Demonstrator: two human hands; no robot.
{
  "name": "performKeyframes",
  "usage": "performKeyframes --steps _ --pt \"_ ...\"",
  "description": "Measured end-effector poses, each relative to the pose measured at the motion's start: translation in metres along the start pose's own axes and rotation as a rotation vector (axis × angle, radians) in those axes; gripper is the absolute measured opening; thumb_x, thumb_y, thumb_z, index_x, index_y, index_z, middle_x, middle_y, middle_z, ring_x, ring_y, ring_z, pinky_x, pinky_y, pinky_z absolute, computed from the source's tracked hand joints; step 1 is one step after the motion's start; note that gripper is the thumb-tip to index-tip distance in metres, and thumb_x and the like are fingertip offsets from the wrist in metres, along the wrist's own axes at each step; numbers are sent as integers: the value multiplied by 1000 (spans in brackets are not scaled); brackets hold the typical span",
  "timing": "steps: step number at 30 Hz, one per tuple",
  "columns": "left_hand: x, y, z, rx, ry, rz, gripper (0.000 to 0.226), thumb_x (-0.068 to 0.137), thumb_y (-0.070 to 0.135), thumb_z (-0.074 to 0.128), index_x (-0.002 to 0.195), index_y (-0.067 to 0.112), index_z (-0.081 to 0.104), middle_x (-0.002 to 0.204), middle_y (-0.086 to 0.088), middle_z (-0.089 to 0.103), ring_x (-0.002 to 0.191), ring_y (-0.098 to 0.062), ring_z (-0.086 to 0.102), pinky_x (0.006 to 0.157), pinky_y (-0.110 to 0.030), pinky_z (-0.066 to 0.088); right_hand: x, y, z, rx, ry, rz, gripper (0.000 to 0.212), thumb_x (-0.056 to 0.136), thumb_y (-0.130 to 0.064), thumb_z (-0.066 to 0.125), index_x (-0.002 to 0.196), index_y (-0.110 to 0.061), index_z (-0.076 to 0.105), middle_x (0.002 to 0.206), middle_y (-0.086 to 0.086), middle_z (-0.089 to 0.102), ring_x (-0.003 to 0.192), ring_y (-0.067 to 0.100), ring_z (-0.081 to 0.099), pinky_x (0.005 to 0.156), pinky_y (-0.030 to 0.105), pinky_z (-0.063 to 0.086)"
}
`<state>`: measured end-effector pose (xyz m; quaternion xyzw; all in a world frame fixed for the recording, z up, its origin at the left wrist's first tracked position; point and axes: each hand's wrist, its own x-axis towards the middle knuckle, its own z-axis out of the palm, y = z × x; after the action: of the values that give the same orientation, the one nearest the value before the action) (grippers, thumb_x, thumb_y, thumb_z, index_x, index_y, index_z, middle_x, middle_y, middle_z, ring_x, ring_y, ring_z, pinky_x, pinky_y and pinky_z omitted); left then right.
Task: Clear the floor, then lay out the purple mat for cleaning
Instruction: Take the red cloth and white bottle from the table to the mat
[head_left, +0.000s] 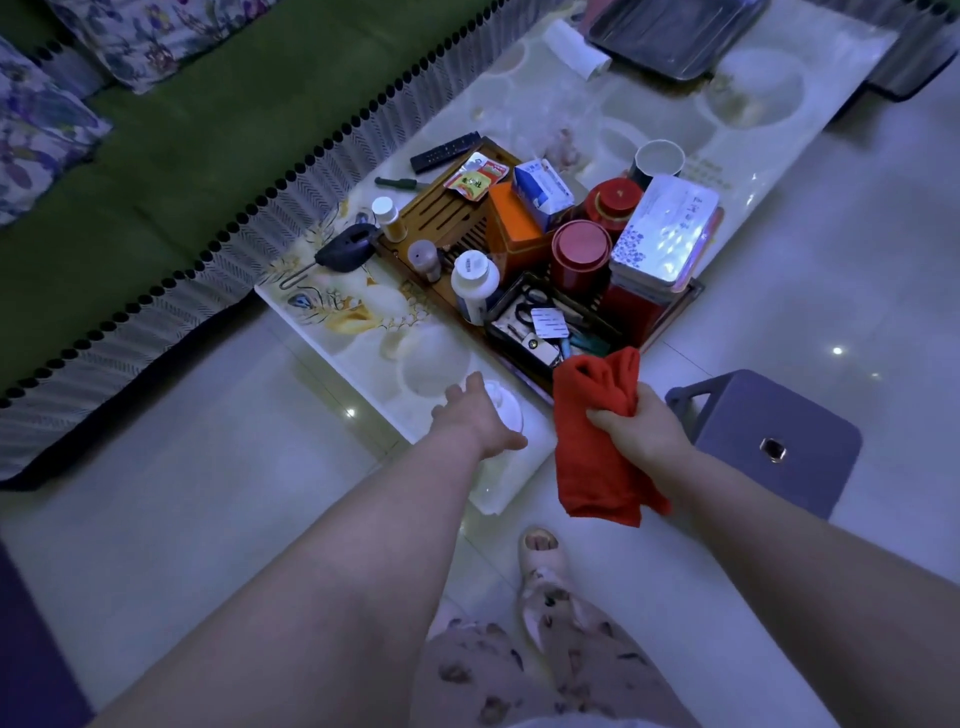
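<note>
Stool beside table corner; floor open left.

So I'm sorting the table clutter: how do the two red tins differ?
The nearer red tin has a plain flat lid; the farther red tin has a raised knob on its lid. The nearer stands beside the orange box, the farther by the white cup. Both are round, upright and closed.

Both forearms are bare to beyond the frame, no sleeves, no watch or rings showing on the left hand or the right hand. At six o'clock, loose pale trousers carry a dark scattered print, and one foot wears a pale open-toed slipper with toes showing
</note>
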<state>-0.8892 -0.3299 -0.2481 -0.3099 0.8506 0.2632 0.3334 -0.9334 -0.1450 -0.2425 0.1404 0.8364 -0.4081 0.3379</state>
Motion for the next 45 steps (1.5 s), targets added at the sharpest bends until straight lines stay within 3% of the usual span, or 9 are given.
performKeyframes --steps 4,10,19,24,29,34,38,41,45 --pt "8 5 15 41 65 -26 110 68 39 81 149 24 8 145 -8 25 129 -37 34 95 -41 42 5 1 0 -25 -5 16 51 83 -26 65 128 -15 44 112 10 60 105 32 59 95 44 49" --pt "11 1 19 108 150 -21 98 65 38 80 140 19 20 132 -9 34 115 -35 44 78 -36 44 8 -5 -2 -76 -47 13 49 83 -22 64 127 -14 44 108 8 57 97 28 57 89 40 50" --pt "-22 -45 -18 -61 232 -124 97 60 39 81 136 21 25 128 -7 39 115 -33 49 83 -36 48 -9 -40 30 -235 -177 -149 51 81 -20 66 128 -20 49 113 10 62 98 29 58 87 37 47" --pt "-67 -111 -37 -184 327 -292 91 61 39 80 135 23 28 128 -6 39 115 -33 49 86 -36 47 -33 -70 81 -340 -331 -257 47 80 -14 68 124 -16 53 110 12 63 101 33 60 89 37 48" --pt "-128 -190 -45 -303 438 -489 93 62 39 79 136 22 26 128 -7 39 116 -34 49 85 -36 44 -77 -96 147 -479 -482 -417 40 76 -16 68 114 -15 55 102 11 65 92 31 61 85 38 50" --pt "-206 -270 -29 -465 540 -677 97 63 39 79 140 22 22 132 -6 37 119 -34 47 87 -37 44 -153 -110 215 -576 -643 -589 44 80 -11 66 122 -13 54 106 13 64 93 31 60 84 34 48" --pt "-258 -311 -5 -530 578 -761 97 63 38 79 140 22 21 131 -7 39 118 -33 49 86 -37 44 -205 -103 255 -645 -728 -662 39 84 -8 63 122 -5 53 102 14 59 79 21 51 68 29 43" --pt "-312 -356 32 -599 601 -867 99 62 39 80 140 22 20 131 -7 39 118 -32 49 85 -36 44 -260 -77 296 -727 -792 -710 42 83 -16 65 122 -8 51 110 15 60 89 26 53 81 34 46" --pt "-376 -408 85 -653 602 -944 99 63 40 79 140 20 22 133 -6 38 120 -32 49 84 -36 44 -327 -34 339 -817 -860 -759 42 82 -18 65 120 -9 51 104 11 60 90 27 55 80 33 44"
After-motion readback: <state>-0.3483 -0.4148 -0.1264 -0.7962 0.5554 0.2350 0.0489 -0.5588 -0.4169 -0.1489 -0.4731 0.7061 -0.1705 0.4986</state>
